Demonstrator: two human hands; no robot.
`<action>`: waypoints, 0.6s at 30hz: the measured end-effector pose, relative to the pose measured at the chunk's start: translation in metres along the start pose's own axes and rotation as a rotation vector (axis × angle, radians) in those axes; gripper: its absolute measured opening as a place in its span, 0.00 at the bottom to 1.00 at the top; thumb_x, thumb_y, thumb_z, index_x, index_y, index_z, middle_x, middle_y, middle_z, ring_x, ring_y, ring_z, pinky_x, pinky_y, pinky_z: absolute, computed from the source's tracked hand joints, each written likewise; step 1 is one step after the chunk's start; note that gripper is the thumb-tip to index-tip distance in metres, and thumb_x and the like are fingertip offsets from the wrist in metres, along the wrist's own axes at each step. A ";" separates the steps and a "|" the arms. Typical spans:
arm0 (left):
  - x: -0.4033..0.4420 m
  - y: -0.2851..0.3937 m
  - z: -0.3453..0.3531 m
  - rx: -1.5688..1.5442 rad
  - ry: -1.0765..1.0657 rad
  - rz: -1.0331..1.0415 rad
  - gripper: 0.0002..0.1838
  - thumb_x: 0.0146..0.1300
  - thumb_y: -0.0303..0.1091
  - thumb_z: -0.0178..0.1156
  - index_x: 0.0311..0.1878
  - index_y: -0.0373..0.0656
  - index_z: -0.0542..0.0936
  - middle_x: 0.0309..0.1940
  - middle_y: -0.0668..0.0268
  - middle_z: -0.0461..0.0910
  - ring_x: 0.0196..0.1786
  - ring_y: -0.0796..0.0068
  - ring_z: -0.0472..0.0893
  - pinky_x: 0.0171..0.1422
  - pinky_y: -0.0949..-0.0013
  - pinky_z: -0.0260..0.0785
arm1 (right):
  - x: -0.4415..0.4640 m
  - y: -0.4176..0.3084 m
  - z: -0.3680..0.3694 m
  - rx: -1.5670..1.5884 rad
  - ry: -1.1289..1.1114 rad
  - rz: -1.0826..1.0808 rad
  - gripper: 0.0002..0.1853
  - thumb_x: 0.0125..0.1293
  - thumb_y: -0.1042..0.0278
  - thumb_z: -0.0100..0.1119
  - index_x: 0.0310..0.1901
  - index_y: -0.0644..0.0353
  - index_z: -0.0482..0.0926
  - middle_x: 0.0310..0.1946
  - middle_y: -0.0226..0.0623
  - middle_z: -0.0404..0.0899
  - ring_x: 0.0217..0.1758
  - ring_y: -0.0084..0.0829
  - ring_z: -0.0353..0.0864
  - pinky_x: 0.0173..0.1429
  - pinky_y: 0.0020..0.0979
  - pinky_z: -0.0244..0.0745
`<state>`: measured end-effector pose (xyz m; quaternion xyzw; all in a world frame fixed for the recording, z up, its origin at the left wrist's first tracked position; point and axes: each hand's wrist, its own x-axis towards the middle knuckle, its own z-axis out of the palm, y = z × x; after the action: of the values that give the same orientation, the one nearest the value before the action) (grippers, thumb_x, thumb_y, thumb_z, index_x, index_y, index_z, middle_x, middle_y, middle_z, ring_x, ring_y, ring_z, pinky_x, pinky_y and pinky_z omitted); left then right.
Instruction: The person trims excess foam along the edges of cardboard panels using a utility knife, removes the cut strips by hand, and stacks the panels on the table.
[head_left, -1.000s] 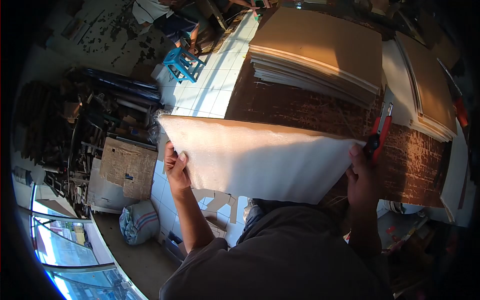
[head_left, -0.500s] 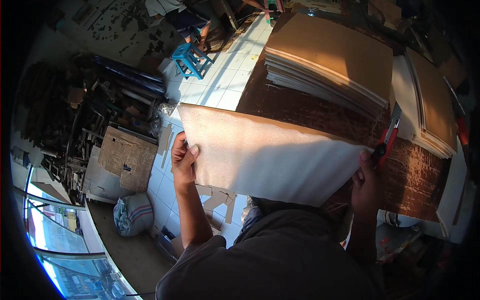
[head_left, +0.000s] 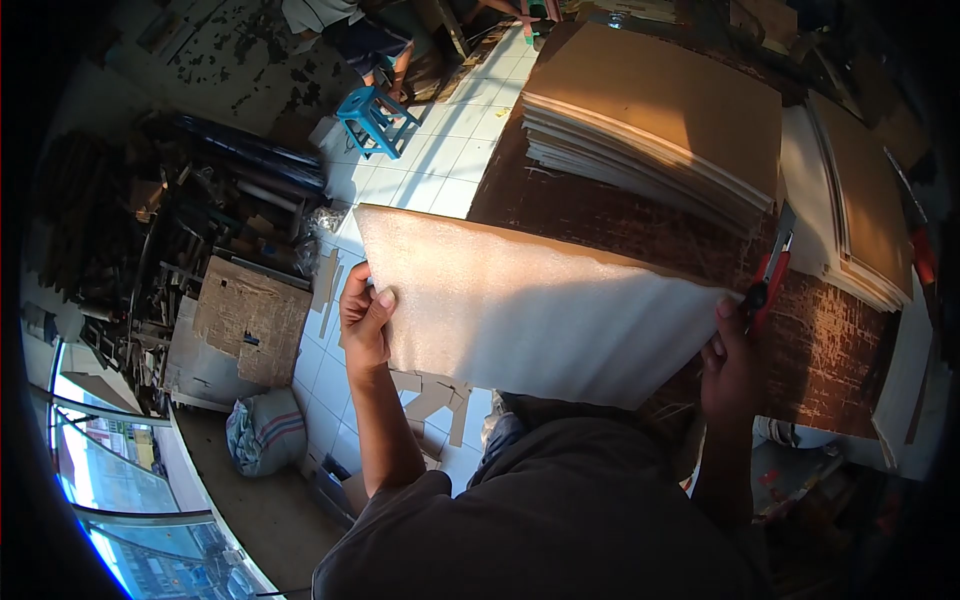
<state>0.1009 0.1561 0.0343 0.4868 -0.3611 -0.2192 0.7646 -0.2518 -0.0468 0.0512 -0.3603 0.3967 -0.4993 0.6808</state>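
Note:
A cardboard sheet faced with white foam (head_left: 520, 305) is held up in front of my body, its foam side toward me and a brown edge showing along the top. My left hand (head_left: 366, 325) pinches its left edge, thumb on the foam and fingers behind. At the right corner my right hand (head_left: 730, 355) grips it, thumb on the near face. A red utility knife (head_left: 771, 275) with its metal end pointing up sits right against my right hand; I cannot tell whether the fingers also hold it. Sunlight falls on the sheet's left part.
Behind the sheet stands a worn brown table (head_left: 620, 222) with a stack of foam-backed boards (head_left: 660, 90) and another stack (head_left: 865, 200) at right. A blue stool (head_left: 374, 122) and a seated person (head_left: 360, 40) are farther back. Scrap wood, a sack (head_left: 266, 432) and cardboard offcuts (head_left: 435, 400) lie left.
The view has shifted slightly. Both hands keep their hold on the foam-faced cardboard sheet, whose lower edge has risen a little.

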 end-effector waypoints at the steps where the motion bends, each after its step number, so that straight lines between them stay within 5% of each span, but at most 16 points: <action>1: 0.000 0.000 0.001 0.002 0.006 -0.003 0.22 0.69 0.25 0.66 0.64 0.34 0.75 0.42 0.59 0.90 0.43 0.76 0.88 0.54 0.70 0.80 | 0.000 0.001 0.002 0.003 0.019 -0.006 0.12 0.70 0.71 0.70 0.44 0.53 0.73 0.31 0.20 0.71 0.26 0.09 0.65 0.25 0.18 0.56; 6: 0.001 -0.003 -0.006 0.014 -0.020 -0.010 0.22 0.70 0.26 0.66 0.65 0.35 0.76 0.46 0.59 0.90 0.46 0.76 0.88 0.56 0.70 0.79 | 0.006 0.007 -0.010 0.074 -0.025 0.002 0.10 0.72 0.70 0.68 0.46 0.53 0.74 0.31 0.21 0.71 0.25 0.09 0.65 0.25 0.18 0.57; 11: 0.006 -0.003 -0.027 -0.028 0.121 0.072 0.21 0.71 0.28 0.65 0.66 0.39 0.76 0.54 0.61 0.85 0.54 0.74 0.83 0.63 0.68 0.75 | 0.012 0.006 -0.021 0.163 -0.071 -0.005 0.08 0.78 0.64 0.63 0.51 0.53 0.76 0.45 0.31 0.82 0.24 0.09 0.64 0.25 0.17 0.59; 15: 0.007 0.015 -0.030 0.053 0.345 0.202 0.22 0.75 0.32 0.60 0.69 0.42 0.72 0.58 0.61 0.81 0.59 0.72 0.80 0.65 0.66 0.72 | 0.016 0.011 -0.031 0.171 -0.068 0.011 0.11 0.80 0.62 0.59 0.56 0.57 0.76 0.32 0.20 0.71 0.24 0.10 0.62 0.24 0.18 0.57; 17: 0.007 0.027 -0.042 0.188 0.488 0.270 0.24 0.77 0.35 0.59 0.72 0.42 0.70 0.61 0.62 0.79 0.63 0.71 0.76 0.68 0.65 0.69 | 0.014 0.010 -0.031 0.192 -0.073 -0.001 0.09 0.79 0.62 0.62 0.51 0.56 0.77 0.47 0.33 0.83 0.24 0.09 0.65 0.24 0.18 0.59; 18: 0.006 0.034 -0.046 0.241 0.521 0.336 0.24 0.77 0.36 0.59 0.72 0.43 0.70 0.62 0.61 0.78 0.63 0.70 0.76 0.69 0.64 0.69 | 0.015 0.011 -0.032 0.193 -0.070 -0.002 0.09 0.79 0.62 0.62 0.51 0.56 0.77 0.47 0.33 0.83 0.24 0.09 0.65 0.24 0.18 0.59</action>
<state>0.1393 0.1932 0.0548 0.5469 -0.2522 0.0861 0.7936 -0.2737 -0.0613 0.0255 -0.3107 0.3225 -0.5228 0.7254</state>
